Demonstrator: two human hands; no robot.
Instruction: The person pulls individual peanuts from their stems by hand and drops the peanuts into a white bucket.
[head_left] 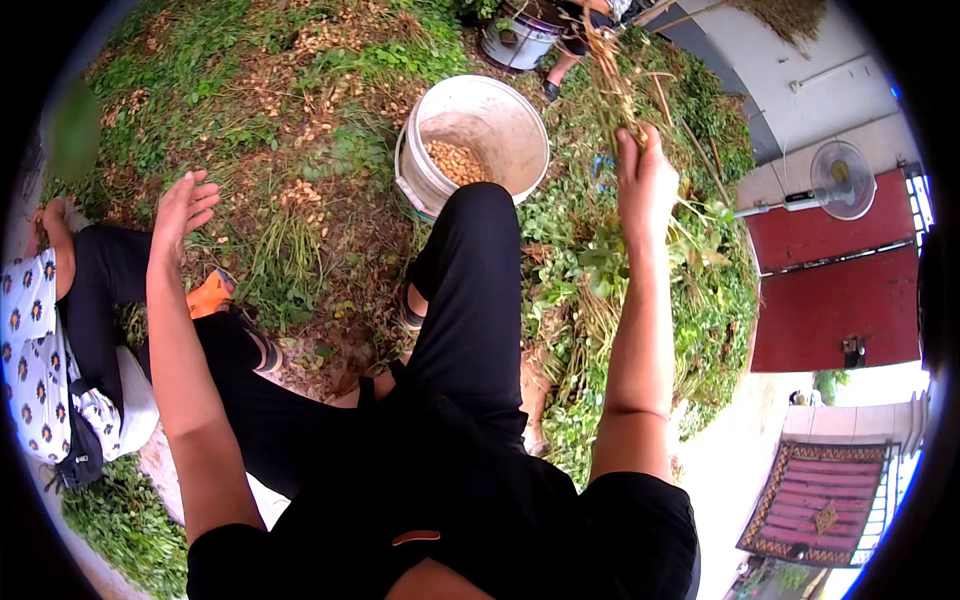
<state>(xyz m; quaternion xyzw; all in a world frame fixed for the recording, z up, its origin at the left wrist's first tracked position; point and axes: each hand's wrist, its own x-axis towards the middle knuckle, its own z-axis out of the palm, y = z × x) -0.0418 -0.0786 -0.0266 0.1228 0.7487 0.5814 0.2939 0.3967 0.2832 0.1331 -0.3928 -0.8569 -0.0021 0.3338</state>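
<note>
My right hand (645, 180) is raised and shut on a bundle of dry plant stems (610, 75) that stick up and away from it, over a heap of green leafy plants (640, 260). My left hand (183, 208) hangs open in the air, fingers spread, holding nothing, above ground strewn with leaves and pods. A white bucket (520, 120) with a layer of pale peanuts (457, 160) inside stands just beyond my black-trousered knee (478, 210).
A person in black trousers and a patterned white top (35, 350) sits at my left, with an orange object (210, 293) by their leg. A second bucket (515, 38) and another person's foot are at the top. A standing fan (840, 178), red doors and a mat lie right.
</note>
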